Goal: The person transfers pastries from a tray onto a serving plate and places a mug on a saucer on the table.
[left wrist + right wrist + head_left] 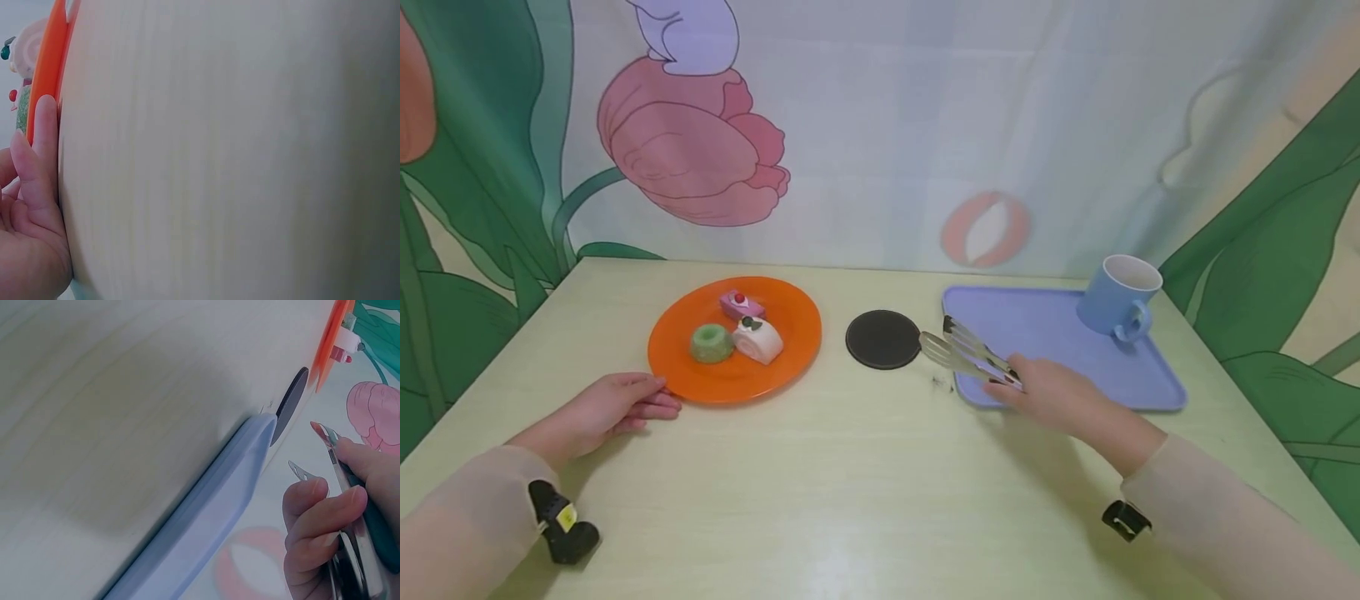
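Note:
At the left of the table is an orange plate bearing a green ring-shaped cake, a pale pink cake roll and a pink cake slice topped with a red berry. My left hand holds the plate's near-left rim, thumb at the edge and fingers low beside it; the left wrist view shows the fingers against the orange rim. My right hand grips a pair of metal tongs, ends spread apart, over the left side of a blue tray. Nothing is between the tong ends.
A light blue mug stands at the tray's far right corner. A round black coaster lies between plate and tray. Small dark marks show on the table near the tray. Behind hangs a printed curtain.

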The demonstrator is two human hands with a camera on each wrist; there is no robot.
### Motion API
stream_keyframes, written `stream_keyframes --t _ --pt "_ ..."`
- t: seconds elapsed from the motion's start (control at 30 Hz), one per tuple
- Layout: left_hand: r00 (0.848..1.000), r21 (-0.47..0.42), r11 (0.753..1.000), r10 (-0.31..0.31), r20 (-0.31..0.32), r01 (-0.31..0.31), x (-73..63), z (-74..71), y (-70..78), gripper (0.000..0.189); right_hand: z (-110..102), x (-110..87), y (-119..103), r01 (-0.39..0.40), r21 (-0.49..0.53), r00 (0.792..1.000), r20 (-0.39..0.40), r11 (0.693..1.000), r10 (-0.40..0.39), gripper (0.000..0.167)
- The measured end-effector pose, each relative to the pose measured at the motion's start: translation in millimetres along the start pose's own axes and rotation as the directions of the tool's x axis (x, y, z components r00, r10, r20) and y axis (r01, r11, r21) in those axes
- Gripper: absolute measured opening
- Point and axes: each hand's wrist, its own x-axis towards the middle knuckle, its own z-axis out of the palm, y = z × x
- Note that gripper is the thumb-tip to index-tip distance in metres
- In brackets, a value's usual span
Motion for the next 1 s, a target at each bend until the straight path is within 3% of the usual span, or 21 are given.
stream_keyframes --t 0.63,0.8,1.0 --pt "1.0 -0.006 1.0 0.002 0.005 -0.002 0.0 1.7 -1.5 0.05 -1.6 -19.9 38.0 -0.06 0.014 0.998 -0.012 0.998 0.06 0.065" --pt "1.0 -0.008 1.0 0.003 0.0 -0.003 0.5 -0.4 -2.3 0.05 -1.1 -27.1 49.7 -0.067 0.025 0.997 -0.038 0.997 0.068 0.053" --pt "1.0 -0.007 1.0 0.01 0.004 -0.01 0.1 0.2 -1.1 0.051 -1.4 -37.0 63.6 -0.101 0.032 0.994 -0.035 0.994 0.102 0.052"
